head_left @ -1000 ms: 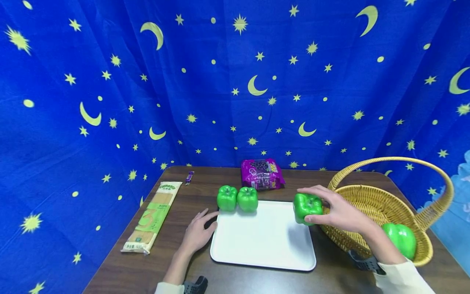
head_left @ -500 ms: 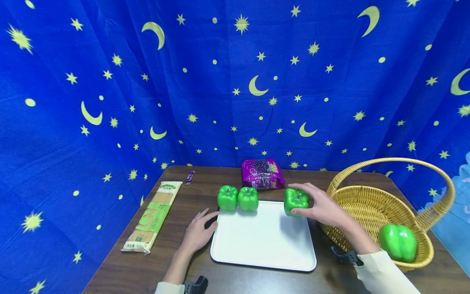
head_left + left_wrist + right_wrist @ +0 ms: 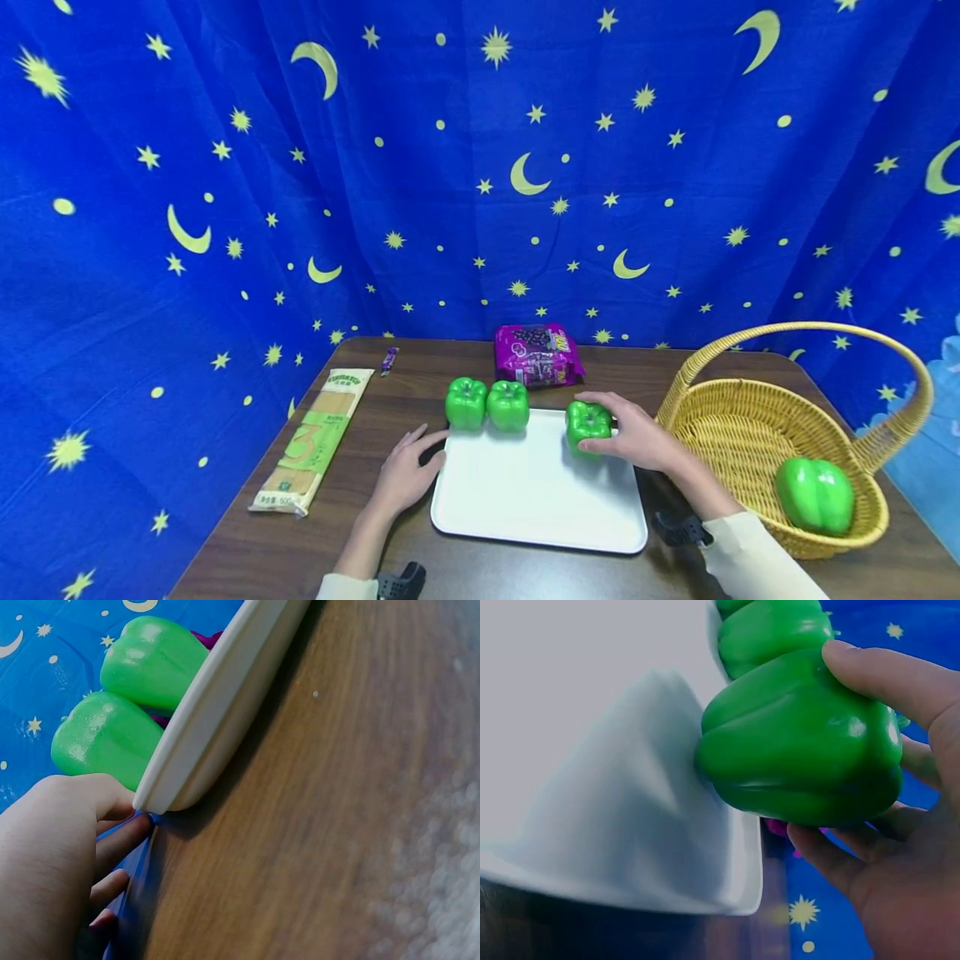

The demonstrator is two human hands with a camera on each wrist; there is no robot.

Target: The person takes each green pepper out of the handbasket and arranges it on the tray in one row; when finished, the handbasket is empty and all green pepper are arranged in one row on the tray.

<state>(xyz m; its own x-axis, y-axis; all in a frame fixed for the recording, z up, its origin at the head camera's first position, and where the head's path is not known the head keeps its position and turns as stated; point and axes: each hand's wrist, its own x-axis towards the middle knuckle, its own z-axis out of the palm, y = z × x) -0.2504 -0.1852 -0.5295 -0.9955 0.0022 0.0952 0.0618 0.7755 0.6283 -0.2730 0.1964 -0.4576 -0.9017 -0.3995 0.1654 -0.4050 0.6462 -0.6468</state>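
My right hand (image 3: 630, 435) grips a green bell pepper (image 3: 586, 427) between thumb and fingers over the right part of the white tray (image 3: 525, 500). In the right wrist view the held pepper (image 3: 802, 746) is tilted, its lower end close to the tray's surface. Two more green bell peppers, the left one (image 3: 466, 404) and its neighbour (image 3: 508, 406), stand side by side at the tray's back left. My left hand (image 3: 408, 475) lies beside the tray's left edge with relaxed fingers. In the left wrist view its fingertips are right at the tray's corner (image 3: 161, 799).
A wicker basket (image 3: 738, 417) with a tall handle stands on the right, with another green bell pepper (image 3: 814, 495) inside. Behind the tray lies a purple snack bag (image 3: 537, 357). A noodle pack (image 3: 313, 442) and a small purple wrapped piece (image 3: 389, 362) lie on the left.
My right hand has carried the green bell pepper leftward from beside the basket to over the tray, and lower. The left hand has stayed at the tray's left edge.
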